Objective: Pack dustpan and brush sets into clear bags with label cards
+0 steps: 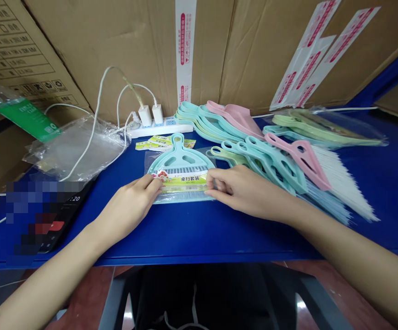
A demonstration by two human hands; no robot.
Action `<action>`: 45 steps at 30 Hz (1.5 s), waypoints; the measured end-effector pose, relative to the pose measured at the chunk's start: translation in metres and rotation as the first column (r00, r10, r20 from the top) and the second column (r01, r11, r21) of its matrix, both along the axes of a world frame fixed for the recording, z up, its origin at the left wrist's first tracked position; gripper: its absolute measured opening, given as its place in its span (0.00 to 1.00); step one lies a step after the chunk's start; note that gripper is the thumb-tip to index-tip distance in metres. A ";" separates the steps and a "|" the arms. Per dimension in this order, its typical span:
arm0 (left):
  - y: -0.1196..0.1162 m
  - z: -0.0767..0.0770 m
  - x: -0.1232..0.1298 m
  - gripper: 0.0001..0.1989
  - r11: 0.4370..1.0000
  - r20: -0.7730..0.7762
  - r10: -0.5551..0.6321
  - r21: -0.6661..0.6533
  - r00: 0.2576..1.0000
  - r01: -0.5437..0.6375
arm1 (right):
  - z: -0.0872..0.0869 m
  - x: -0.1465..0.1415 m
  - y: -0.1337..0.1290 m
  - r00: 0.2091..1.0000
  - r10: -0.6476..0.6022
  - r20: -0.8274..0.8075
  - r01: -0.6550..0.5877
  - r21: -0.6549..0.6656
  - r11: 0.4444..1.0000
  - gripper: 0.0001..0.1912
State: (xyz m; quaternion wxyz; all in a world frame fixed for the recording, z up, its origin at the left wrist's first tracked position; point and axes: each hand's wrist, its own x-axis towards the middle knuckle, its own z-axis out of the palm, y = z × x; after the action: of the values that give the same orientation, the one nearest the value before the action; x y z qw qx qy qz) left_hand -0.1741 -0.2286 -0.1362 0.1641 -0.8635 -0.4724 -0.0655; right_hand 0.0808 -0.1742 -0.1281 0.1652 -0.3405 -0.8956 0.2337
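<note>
Well, left hand, right hand — pinching label (yellow-green), bagged dustpan

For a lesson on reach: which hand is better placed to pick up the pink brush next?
Probably the right hand: the pink brush lies on that side. The left hand is farther away and would cross the right arm. Both grip the packaged set.

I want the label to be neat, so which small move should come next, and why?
Perhaps the left hand and right hand should gently smooth the printed label outward: their fingers are at its two ends, it lies across the light-blue dustpan, and the clear plastic below looks wrinkled.
</note>
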 end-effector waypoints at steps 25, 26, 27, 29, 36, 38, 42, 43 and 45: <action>-0.007 0.002 0.007 0.09 0.999 -0.056 -0.046 0.019 0.997 0.047 | -0.008 -0.001 -0.003 0.995 -0.026 0.098 -0.003 0.288 0.958 0.13; -0.007 0.002 0.007 0.09 0.998 -0.061 -0.046 0.036 0.997 0.048 | -0.009 -0.001 -0.003 0.995 -0.017 0.094 -0.012 0.303 0.953 0.13; -0.007 0.002 0.007 0.09 0.997 -0.066 -0.055 0.057 0.996 0.059 | -0.010 -0.001 -0.003 0.996 -0.007 0.089 -0.023 0.325 0.946 0.14; -0.006 0.003 0.007 0.09 0.989 -0.077 -0.099 0.104 0.992 0.107 | -0.012 -0.002 -0.003 0.997 0.023 0.078 -0.052 0.391 0.919 0.15; -0.003 0.006 0.008 0.14 0.956 -0.108 -0.245 0.141 0.964 0.259 | -0.015 0.000 0.000 0.978 0.180 0.104 -0.207 0.497 0.843 0.23; -0.003 0.005 0.008 0.14 0.955 -0.108 -0.266 0.109 0.958 0.277 | -0.015 0.000 0.002 0.972 0.204 0.119 -0.236 0.480 0.845 0.23; -0.002 0.003 0.007 0.14 0.955 -0.124 -0.276 0.078 0.953 0.286 | -0.015 -0.001 0.002 0.964 0.228 0.134 -0.264 0.488 0.832 0.21; -0.002 0.003 0.006 0.14 0.955 -0.134 -0.270 0.087 0.953 0.283 | -0.015 -0.001 0.001 0.964 0.232 0.130 -0.265 0.501 0.824 0.20; -0.002 0.003 0.006 0.15 0.956 -0.155 -0.253 0.113 0.955 0.271 | -0.015 -0.002 0.000 0.964 0.235 0.124 -0.265 0.529 0.806 0.19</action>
State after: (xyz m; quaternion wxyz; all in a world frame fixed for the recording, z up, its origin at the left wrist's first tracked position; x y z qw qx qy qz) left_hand -0.1682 -0.2302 -0.1333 0.2437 -0.9082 -0.3355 -0.0578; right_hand 0.0788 -0.1738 -0.1430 0.1988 -0.1651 -0.9659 -0.0181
